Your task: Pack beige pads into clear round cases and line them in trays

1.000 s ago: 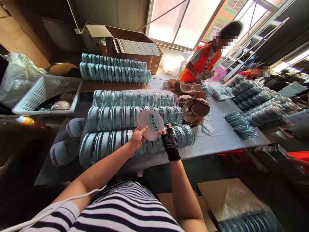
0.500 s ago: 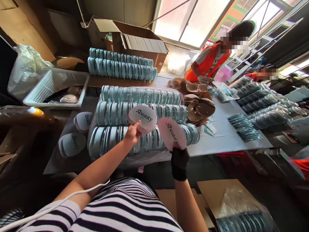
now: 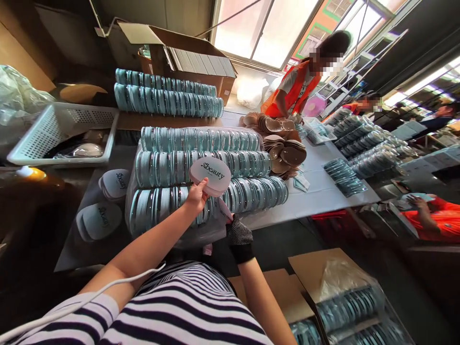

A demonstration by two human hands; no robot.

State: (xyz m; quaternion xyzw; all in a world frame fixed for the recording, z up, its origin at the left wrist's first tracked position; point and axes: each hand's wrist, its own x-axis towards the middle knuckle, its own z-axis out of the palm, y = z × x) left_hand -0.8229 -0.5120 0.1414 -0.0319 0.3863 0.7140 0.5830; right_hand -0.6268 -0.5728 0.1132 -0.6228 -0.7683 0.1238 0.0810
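Up front, her bare left hand [image 3: 196, 197] pinches a white "Sbeauty" oval case [image 3: 210, 175] above the rows of teal compacts [image 3: 201, 165]; the black-gloved right hand [image 3: 237, 231] grips a pink lid [image 3: 224, 209], held edge-on just below.

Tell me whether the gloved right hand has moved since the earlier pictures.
Yes. The right hand dropped from the nearest row of teal discs towards the table edge, its pink piece now edge-on.
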